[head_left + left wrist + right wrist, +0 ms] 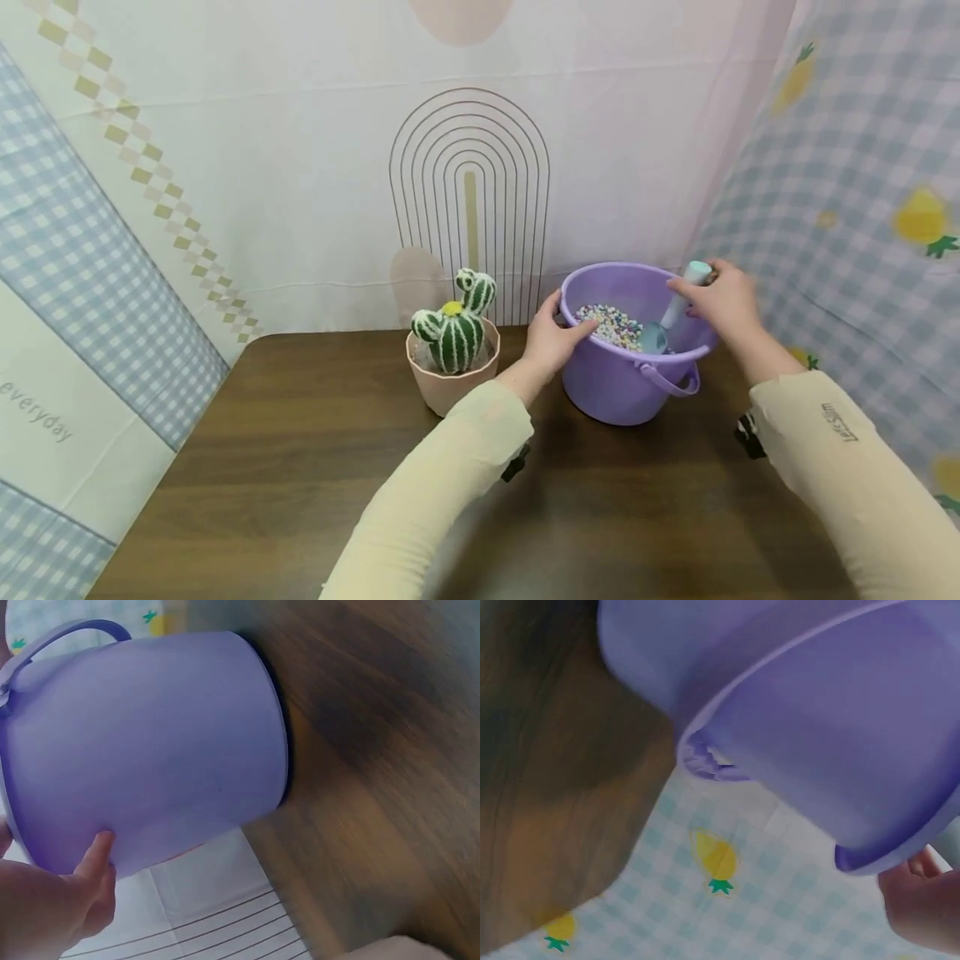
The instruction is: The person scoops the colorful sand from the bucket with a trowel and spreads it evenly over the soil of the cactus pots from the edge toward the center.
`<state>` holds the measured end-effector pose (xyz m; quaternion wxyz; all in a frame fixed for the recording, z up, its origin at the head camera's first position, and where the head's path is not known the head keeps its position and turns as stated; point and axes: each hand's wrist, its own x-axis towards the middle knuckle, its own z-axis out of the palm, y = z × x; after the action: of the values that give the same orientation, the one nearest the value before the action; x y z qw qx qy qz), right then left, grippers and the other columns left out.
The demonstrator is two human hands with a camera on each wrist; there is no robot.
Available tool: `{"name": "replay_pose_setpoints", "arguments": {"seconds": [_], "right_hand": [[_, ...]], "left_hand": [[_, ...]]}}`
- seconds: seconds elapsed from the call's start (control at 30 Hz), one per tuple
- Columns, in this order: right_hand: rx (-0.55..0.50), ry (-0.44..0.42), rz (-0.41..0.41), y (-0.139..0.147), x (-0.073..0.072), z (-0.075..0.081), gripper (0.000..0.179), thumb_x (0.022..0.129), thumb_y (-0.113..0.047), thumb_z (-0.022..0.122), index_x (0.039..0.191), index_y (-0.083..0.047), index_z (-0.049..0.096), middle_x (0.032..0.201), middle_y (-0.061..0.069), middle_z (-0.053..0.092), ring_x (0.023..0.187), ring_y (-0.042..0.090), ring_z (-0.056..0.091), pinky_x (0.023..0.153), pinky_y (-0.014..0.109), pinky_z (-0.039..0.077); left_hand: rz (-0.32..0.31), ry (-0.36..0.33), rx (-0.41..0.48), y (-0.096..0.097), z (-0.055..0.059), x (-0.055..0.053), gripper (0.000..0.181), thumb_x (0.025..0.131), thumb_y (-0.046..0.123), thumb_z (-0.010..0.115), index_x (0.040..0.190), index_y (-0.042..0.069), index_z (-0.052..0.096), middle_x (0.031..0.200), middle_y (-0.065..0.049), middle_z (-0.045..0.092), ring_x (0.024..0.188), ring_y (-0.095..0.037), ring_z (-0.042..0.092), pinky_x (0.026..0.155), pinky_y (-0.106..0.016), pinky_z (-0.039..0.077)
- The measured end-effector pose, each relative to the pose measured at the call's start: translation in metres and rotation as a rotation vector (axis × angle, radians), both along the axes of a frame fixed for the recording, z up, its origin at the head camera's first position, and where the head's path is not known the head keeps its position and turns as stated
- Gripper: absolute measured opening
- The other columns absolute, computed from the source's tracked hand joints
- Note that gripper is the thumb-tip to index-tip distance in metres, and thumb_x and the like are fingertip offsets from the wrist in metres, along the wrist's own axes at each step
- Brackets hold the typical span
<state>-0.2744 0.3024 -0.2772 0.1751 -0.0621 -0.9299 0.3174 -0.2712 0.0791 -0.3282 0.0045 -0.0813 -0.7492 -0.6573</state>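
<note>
A purple bucket (611, 387) with a carrying handle stands upright on the table, and small multicoloured beads (606, 323) lie inside it. My left hand (551, 340) grips the bucket's left rim, thumb over the edge and fingers against the outer wall. In the left wrist view those fingers (96, 855) lie on the purple side. My right hand (726, 302) holds the pale handle of a scoop (654, 337) at the bucket's right side. The scoop leans down into the bucket, its translucent blue bowl at the beads. In the right wrist view the bucket wall hides the scoop's bowl.
Left of the bucket, close to my left forearm, a green cactus (459, 342) with a yellow flower stands in a pink pot (450, 387). Behind the brown wooden table (300, 467) hangs a pale patterned cloth, with checked cloths at both sides.
</note>
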Motion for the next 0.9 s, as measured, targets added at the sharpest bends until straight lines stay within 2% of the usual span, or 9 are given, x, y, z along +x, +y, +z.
{"name": "replay_pose_setpoints", "arguments": {"seconds": [0.07, 0.1, 0.17, 0.3, 0.4, 0.5, 0.6, 0.73, 0.9], "right_hand": [[0.028, -0.085, 0.016, -0.004, -0.001, 0.002, 0.051, 0.084, -0.035, 0.066, 0.101, 0.012, 0.055, 0.074, 0.022, 0.067, 0.049, 0.018, 0.063, 0.046, 0.024, 0.049], [0.054, -0.117, 0.020, -0.005, -0.002, 0.003, 0.049, 0.083, -0.036, 0.066, 0.095, 0.011, 0.057, 0.066, 0.018, 0.067, 0.047, 0.015, 0.062, 0.045, 0.024, 0.047], [0.098, -0.126, 0.012, -0.008, -0.003, 0.005, 0.043, 0.081, -0.033, 0.067, 0.085, 0.009, 0.059, 0.055, 0.011, 0.064, 0.046, 0.016, 0.060, 0.045, 0.025, 0.046], [0.095, 0.001, -0.029, -0.008, -0.006, 0.011, 0.033, 0.078, -0.025, 0.066, 0.084, 0.007, 0.063, 0.061, 0.012, 0.065, 0.062, 0.028, 0.062, 0.055, 0.025, 0.045], [0.056, 0.066, -0.022, -0.004, -0.010, 0.013, 0.030, 0.078, -0.023, 0.066, 0.090, 0.005, 0.066, 0.061, 0.006, 0.064, 0.059, 0.018, 0.059, 0.058, 0.021, 0.043], [-0.020, 0.047, 0.021, 0.003, -0.013, 0.011, 0.032, 0.078, -0.020, 0.067, 0.095, 0.007, 0.066, 0.055, -0.014, 0.057, 0.051, -0.001, 0.052, 0.055, 0.013, 0.043], [-0.084, 0.003, 0.062, 0.010, -0.014, 0.007, 0.034, 0.079, -0.019, 0.067, 0.097, 0.010, 0.064, 0.050, -0.026, 0.051, 0.046, -0.008, 0.051, 0.051, 0.009, 0.043], [-0.101, -0.038, 0.079, 0.014, -0.013, 0.002, 0.033, 0.078, -0.021, 0.068, 0.094, 0.008, 0.065, 0.046, -0.026, 0.053, 0.047, -0.004, 0.056, 0.051, 0.011, 0.045], [-0.096, -0.075, 0.109, 0.007, -0.009, -0.003, 0.026, 0.078, -0.023, 0.066, 0.085, 0.002, 0.064, 0.049, -0.018, 0.059, 0.050, 0.004, 0.062, 0.051, 0.016, 0.047]], "left_hand": [[-0.009, -0.028, 0.048, 0.000, 0.000, 0.000, 0.073, 0.082, 0.015, 0.072, 0.144, 0.008, 0.035, 0.139, -0.015, 0.046, 0.112, -0.027, 0.057, 0.089, -0.033, 0.053], [-0.013, -0.040, 0.062, 0.000, 0.000, 0.000, 0.072, 0.082, 0.015, 0.071, 0.144, 0.008, 0.035, 0.139, -0.015, 0.046, 0.111, -0.028, 0.057, 0.088, -0.033, 0.053], [-0.022, -0.057, 0.073, -0.001, -0.001, 0.000, 0.072, 0.082, 0.015, 0.071, 0.144, 0.009, 0.035, 0.139, -0.014, 0.046, 0.108, -0.027, 0.058, 0.087, -0.032, 0.053], [-0.012, -0.066, 0.089, -0.001, -0.001, -0.001, 0.071, 0.082, 0.014, 0.071, 0.144, 0.009, 0.036, 0.138, -0.014, 0.047, 0.106, -0.024, 0.059, 0.086, -0.030, 0.053], [0.003, -0.072, 0.094, 0.000, 0.000, -0.002, 0.070, 0.082, 0.014, 0.071, 0.143, 0.009, 0.038, 0.137, -0.014, 0.048, 0.106, -0.023, 0.059, 0.087, -0.029, 0.053], [0.014, -0.093, 0.111, -0.001, 0.001, -0.003, 0.068, 0.081, 0.013, 0.071, 0.142, 0.010, 0.040, 0.136, -0.014, 0.050, 0.105, -0.023, 0.060, 0.084, -0.030, 0.055], [0.033, -0.119, 0.162, -0.001, 0.001, -0.004, 0.064, 0.081, 0.011, 0.072, 0.139, 0.010, 0.045, 0.134, -0.015, 0.053, 0.100, -0.023, 0.062, 0.077, -0.031, 0.057], [0.055, -0.157, 0.217, -0.001, 0.001, -0.005, 0.060, 0.080, 0.010, 0.072, 0.136, 0.010, 0.049, 0.132, -0.015, 0.055, 0.097, -0.023, 0.064, 0.072, -0.030, 0.058], [0.071, -0.206, 0.249, 0.000, 0.001, -0.005, 0.059, 0.080, 0.009, 0.072, 0.135, 0.012, 0.050, 0.132, -0.012, 0.056, 0.100, -0.025, 0.065, 0.074, -0.031, 0.058]]}}
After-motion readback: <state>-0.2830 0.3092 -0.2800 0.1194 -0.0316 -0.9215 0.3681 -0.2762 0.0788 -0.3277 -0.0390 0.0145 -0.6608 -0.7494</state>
